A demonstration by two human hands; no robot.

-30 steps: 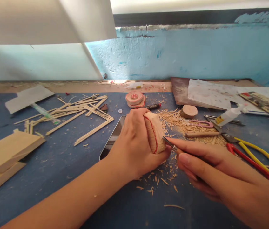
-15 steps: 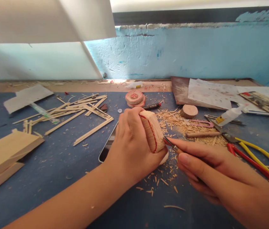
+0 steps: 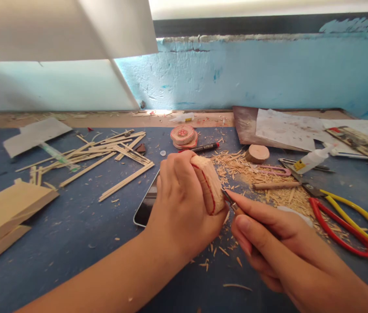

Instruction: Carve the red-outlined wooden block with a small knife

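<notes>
A pale wood block [image 3: 210,184] with a red line drawn along its face is gripped by my left hand [image 3: 180,195], fingers wrapped over its far side. My right hand [image 3: 268,234] closes around the wooden handle of a carving knife [image 3: 232,203]. Its small dark blade meets the block's right edge. Beneath my left hand lies a phone [image 3: 145,208], partly covered. Wood shavings [image 3: 232,167] are spread behind and under the block.
Red-and-yellow-handled pliers [image 3: 349,217], a glue bottle [image 3: 310,161] and a small wood round [image 3: 257,154] lie at right. Behind are a marker [image 3: 205,148] and red-marked wood discs [image 3: 183,134]. Thin sticks [image 3: 125,180] and boards [image 3: 14,204] lie left.
My right hand has shifted slightly left and down with the knife, its blade staying at the block's edge. The block has tilted a little in my left hand.
</notes>
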